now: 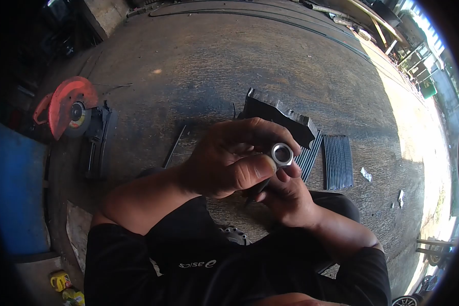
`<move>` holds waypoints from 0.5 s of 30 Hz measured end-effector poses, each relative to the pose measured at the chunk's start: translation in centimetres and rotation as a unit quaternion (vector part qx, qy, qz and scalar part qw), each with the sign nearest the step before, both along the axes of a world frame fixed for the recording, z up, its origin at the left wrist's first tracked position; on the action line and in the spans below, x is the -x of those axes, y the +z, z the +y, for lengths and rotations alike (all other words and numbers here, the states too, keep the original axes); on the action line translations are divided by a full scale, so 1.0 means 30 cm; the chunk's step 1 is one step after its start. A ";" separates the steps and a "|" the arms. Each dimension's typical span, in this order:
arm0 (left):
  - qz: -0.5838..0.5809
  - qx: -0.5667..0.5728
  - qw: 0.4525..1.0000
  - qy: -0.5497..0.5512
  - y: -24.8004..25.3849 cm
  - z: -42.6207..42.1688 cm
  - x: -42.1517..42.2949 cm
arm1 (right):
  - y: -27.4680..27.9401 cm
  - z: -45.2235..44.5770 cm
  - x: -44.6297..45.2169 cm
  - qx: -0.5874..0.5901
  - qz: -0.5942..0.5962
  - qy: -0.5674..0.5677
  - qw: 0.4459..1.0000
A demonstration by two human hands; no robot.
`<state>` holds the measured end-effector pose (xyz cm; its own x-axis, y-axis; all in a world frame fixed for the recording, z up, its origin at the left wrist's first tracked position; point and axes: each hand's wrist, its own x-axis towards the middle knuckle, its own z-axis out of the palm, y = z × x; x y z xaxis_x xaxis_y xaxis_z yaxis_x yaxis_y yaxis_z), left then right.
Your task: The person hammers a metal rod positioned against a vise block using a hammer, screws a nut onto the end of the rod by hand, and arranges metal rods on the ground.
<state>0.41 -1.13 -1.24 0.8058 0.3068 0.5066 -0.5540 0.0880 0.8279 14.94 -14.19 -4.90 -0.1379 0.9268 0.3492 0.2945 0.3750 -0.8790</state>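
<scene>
My left hand [224, 158] is closed, with thumb and forefinger pinching a shiny metal nut [282, 154]. Its round bore faces up toward me, and the fingers cover much of its outside. Just below and to the right, my right hand [290, 201] has its fingers curled under the nut, some close against it. A dark, narrow piece [255, 193] shows between the right hand's fingers and the left hand. Most of that piece is hidden, so its kind cannot be made out.
Beyond my hands lies a dark block with a jagged edge [280, 115], beside ribbed dark plates [337, 161]. A thin rod [175, 146] rests on the floor. To the left stands a red-guarded cut-off saw [71, 104]. A round metal part [233, 234] sits near my lap.
</scene>
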 end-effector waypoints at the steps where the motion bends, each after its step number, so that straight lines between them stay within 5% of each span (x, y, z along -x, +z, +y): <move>1: 0.007 0.007 1.000 -0.008 0.002 0.002 0.002 | 0.000 0.000 -0.002 0.012 0.001 0.016 1.000; 15: 0.016 -0.024 0.999 0.028 0.011 -0.004 0.000 | -0.028 -0.010 -0.001 0.061 0.051 0.008 0.997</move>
<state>0.41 -1.26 -0.92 0.8039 0.3275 0.4964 -0.5304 0.0174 0.8475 14.96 -14.50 -5.73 -0.1223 0.9615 0.2462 0.1960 0.2666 -0.9437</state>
